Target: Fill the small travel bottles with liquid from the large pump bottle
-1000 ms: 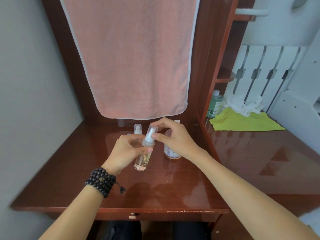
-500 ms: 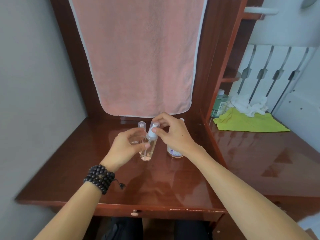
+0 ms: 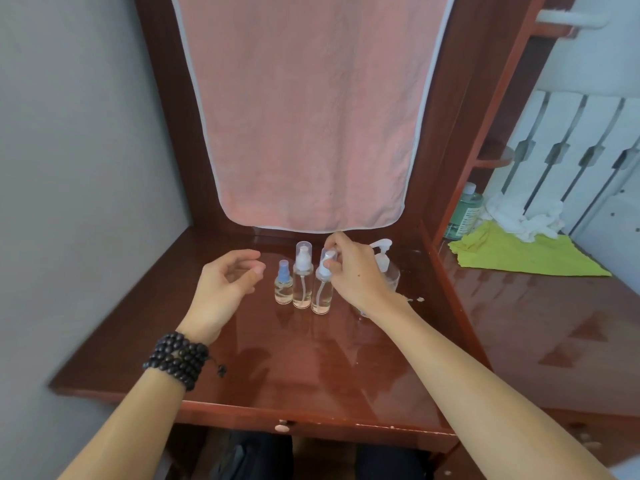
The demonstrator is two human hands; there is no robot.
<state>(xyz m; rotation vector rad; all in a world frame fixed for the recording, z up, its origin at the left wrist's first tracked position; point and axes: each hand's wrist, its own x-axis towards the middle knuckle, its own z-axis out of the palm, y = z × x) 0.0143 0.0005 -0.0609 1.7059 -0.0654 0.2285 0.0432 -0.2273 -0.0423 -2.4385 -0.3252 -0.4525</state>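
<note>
From the head view, three small clear plastic travel bottles stand upright in a row on the glossy reddish-brown wooden desk (image 3: pixel 311 368), just in front of the lower hem of the pink towel (image 3: pixel 304 109) that hangs down the desk's back panel. Taking that towel hem as the landmark: the shortest bottle with a blue spray top (image 3: pixel 283 286) stands below its middle, on the left of the row; the taller bottle with a white pump under a clear cap (image 3: pixel 302 277) is touching or just beside it to the right; the third bottle with a white spray head (image 3: pixel 322 289) stands rightmost and a little nearer the viewer. All three hold pale, slightly pinkish liquid.

The right hand (image 3: pixel 353 271) reaches in from the right, its fingertips (image 3: pixel 330 249) pinched around the top of the third bottle, with what looks like a clear cap under them. The left hand (image 3: pixel 225 289) hovers left of the row, fingers loosely curled and half open, holding nothing; a dark beaded bracelet (image 3: pixel 178 358) wraps its wrist.

The large clear pump bottle with a white pump head (image 3: pixel 382 258) stands below the towel's right corner, partly hidden behind the right hand. Further right of the towel lie a yellow-green cloth (image 3: pixel 519 252), crumpled white tissue (image 3: pixel 526 220) and a green bottle (image 3: pixel 464 213).
</note>
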